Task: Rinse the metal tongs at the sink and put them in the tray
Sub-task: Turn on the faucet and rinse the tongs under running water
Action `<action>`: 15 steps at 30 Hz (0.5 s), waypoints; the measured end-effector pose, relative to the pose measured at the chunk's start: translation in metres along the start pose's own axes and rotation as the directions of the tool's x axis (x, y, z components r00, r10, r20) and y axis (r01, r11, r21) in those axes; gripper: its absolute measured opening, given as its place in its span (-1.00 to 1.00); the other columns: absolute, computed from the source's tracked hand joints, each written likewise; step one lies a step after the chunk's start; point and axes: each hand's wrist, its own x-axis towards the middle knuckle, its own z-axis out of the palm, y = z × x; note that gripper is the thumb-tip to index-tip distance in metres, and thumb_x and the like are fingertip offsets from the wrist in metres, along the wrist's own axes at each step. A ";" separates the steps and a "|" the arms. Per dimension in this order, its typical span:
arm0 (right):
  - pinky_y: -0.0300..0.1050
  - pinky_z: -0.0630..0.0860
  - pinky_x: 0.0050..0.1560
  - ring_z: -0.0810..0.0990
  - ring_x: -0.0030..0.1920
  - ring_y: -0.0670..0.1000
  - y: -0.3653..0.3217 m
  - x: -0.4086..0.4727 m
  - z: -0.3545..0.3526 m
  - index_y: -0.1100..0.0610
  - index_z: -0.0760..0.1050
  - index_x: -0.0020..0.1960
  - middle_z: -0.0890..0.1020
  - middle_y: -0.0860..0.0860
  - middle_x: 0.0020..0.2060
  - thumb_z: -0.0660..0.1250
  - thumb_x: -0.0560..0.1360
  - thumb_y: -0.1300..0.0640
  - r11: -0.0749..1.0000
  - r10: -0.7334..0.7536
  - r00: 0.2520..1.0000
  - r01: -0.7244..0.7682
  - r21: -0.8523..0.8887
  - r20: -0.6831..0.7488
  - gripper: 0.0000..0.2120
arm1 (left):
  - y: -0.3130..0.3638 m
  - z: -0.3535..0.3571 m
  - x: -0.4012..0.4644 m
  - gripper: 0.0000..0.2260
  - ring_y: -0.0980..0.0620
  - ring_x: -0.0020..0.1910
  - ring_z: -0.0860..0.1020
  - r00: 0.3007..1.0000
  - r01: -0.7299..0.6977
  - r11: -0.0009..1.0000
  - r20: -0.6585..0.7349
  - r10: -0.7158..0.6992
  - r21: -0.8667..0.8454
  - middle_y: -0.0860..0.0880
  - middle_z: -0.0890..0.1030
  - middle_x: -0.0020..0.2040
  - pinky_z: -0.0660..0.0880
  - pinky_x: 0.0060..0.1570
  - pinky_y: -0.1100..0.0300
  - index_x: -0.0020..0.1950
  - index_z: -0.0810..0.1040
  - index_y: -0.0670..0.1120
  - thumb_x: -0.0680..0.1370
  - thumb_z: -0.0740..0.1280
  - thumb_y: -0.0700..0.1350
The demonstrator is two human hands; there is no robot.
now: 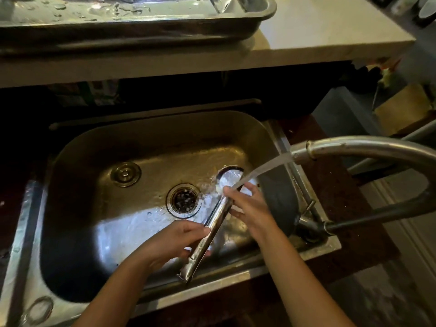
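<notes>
Dim kitchen, steel sink (77,149) set in a dark counter, most of the basin's left side lost in shadow. Drain strainer (184,200) sits mid-basin; small round plug (125,174) up-left of it. Faucet spout (335,147) arcs in over the sink's right rim, cut off at the frame edge, water running down onto the far end of the metal tongs (213,228). Tongs lie diagonally above the basin, right of the drain, arms pressed together; the tip is washed out by spray and glare, shape unclear. Left hand (175,241) is wrapped around the lower handle part. Right hand (247,206) pinches the upper part under the stream, fingertips partly hidden by water. Metal tray (259,22) sits on a pale shelf behind and above the sink, wet, cropped at top; contents unreadable.
</notes>
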 end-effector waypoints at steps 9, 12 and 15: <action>-0.22 0.58 -0.30 0.62 -0.11 -0.07 -0.008 0.007 0.001 -0.05 0.41 0.02 0.61 -0.05 -0.09 0.54 0.28 0.12 0.970 -0.147 0.988 0.137 -0.203 -0.037 -0.58 | 0.006 0.008 0.011 -0.87 0.04 -0.14 0.67 0.999 -0.045 0.999 0.019 0.046 -0.008 -0.09 0.68 -0.14 0.55 -0.20 0.20 -0.09 0.65 -0.11 0.50 0.34 -0.10; -0.08 0.56 -0.38 0.58 -0.32 0.00 -0.018 0.013 -0.001 0.22 0.52 -0.08 0.62 0.13 -0.24 0.48 0.36 0.13 0.906 -0.292 0.940 0.213 -0.365 -0.178 -0.76 | 0.005 0.013 0.010 -0.88 0.07 -0.24 0.67 0.998 -0.055 0.996 0.034 0.057 -0.073 -0.07 0.69 -0.22 0.58 -0.25 0.24 -0.17 0.67 -0.08 0.50 0.34 -0.14; -0.22 0.47 -0.51 0.51 -0.45 -0.04 -0.028 0.019 -0.009 0.39 0.52 -0.05 0.56 0.14 -0.34 0.35 0.47 0.09 0.848 -0.379 0.905 0.255 -0.465 -0.194 -0.68 | 0.004 0.015 0.010 -0.82 0.06 -0.30 0.67 0.998 -0.063 0.991 -0.020 0.061 -0.117 -0.05 0.70 -0.27 0.59 -0.26 0.25 -0.24 0.69 -0.06 0.51 0.32 -0.16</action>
